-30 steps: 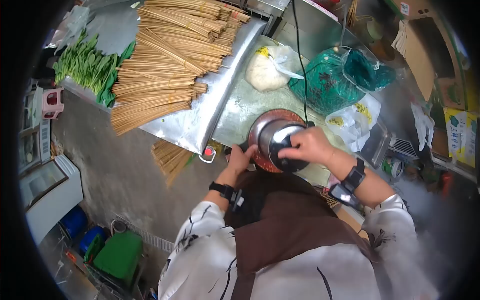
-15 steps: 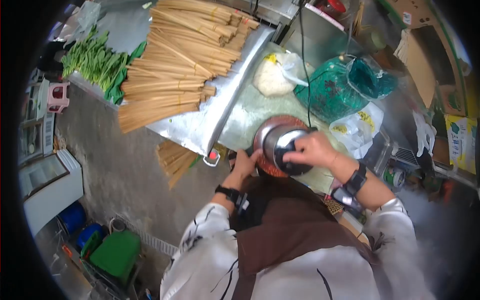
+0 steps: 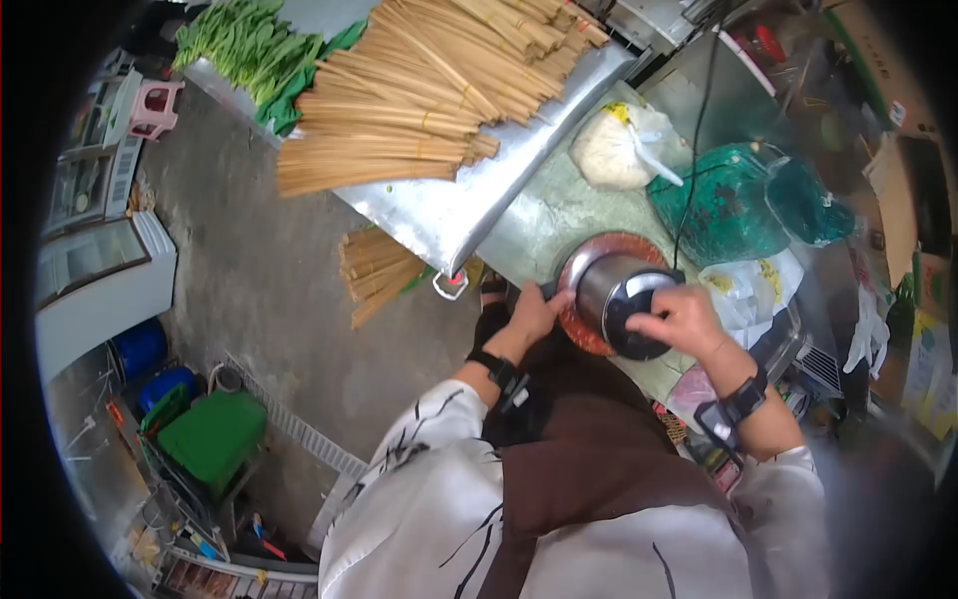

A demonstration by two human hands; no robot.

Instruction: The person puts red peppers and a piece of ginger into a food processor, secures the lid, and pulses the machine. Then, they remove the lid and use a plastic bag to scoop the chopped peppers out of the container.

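At the upper left of the frame, leafy greens (image 3: 244,45) are laid out beside tied bundles of thin sticks (image 3: 419,110); the ties presumably keep the sticks in order. Near the centre, the left hand (image 3: 535,314) is set with its thumb at the edge of a red-brown round dish (image 3: 629,243), apparently to steady it; whether its fingers are closed cannot be told. Within the dish's outline, on the worktop (image 3: 539,225), a metal vessel (image 3: 605,285) is seen, topped by a black lid (image 3: 641,347). To its right, the right hand (image 3: 689,321) is curled over the lid, seemingly pinching its top for control; the part gripped is hidden. Beyond, a green bag (image 3: 714,215) is placed at the upper right, probably to leave room for handling.
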